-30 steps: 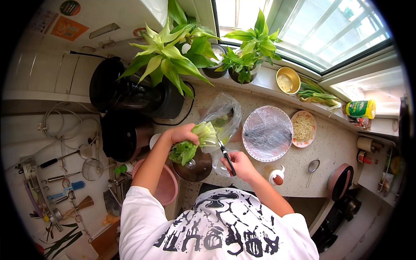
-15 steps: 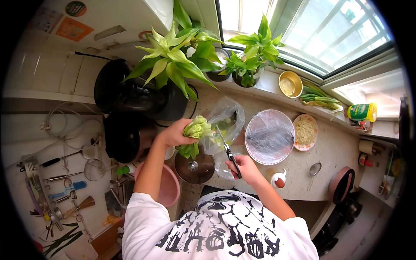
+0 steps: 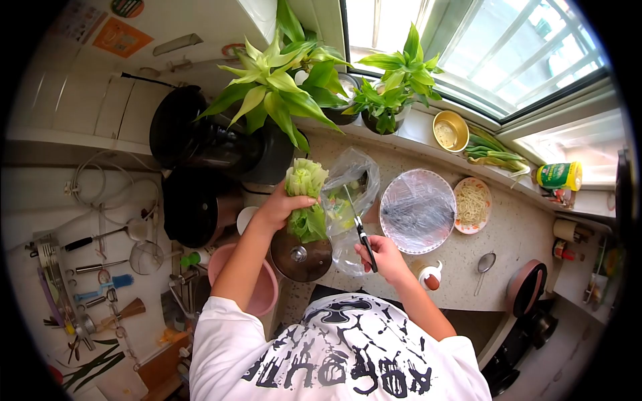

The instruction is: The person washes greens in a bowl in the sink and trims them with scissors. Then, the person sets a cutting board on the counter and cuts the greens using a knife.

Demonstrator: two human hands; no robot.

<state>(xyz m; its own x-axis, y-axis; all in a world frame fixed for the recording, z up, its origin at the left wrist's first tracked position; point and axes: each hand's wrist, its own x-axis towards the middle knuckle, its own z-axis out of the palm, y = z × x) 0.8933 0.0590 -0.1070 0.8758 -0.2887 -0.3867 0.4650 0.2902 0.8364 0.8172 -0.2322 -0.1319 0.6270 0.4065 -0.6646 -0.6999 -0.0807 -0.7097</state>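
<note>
My left hand (image 3: 279, 206) is closed around a head of lettuce (image 3: 306, 179), its cut base turned up and away from me and its leaves hanging below the fingers. In my right hand (image 3: 385, 256) is a pair of scissors (image 3: 362, 232) with dark handles, the blades pointing away over a clear plastic bag (image 3: 368, 175). Green bits show inside the bag, which lies on the counter between the hands. Beneath the lettuce sits a dark glass lid (image 3: 299, 254) with a knob. Whether the blades are apart is hard to make out.
Right of the bag stand a plastic-wrapped round dish (image 3: 418, 214) and a plate of noodles (image 3: 472, 206). A white pot (image 3: 429, 275) and small strainer (image 3: 486, 262) lie nearer. A pink basin (image 3: 266, 294) is at left; potted plants (image 3: 277, 90) line the windowsill.
My left hand has tilted the lettuce more upright and shifted it slightly right. My right hand has moved little, and the scissors have swung slightly rightward.
</note>
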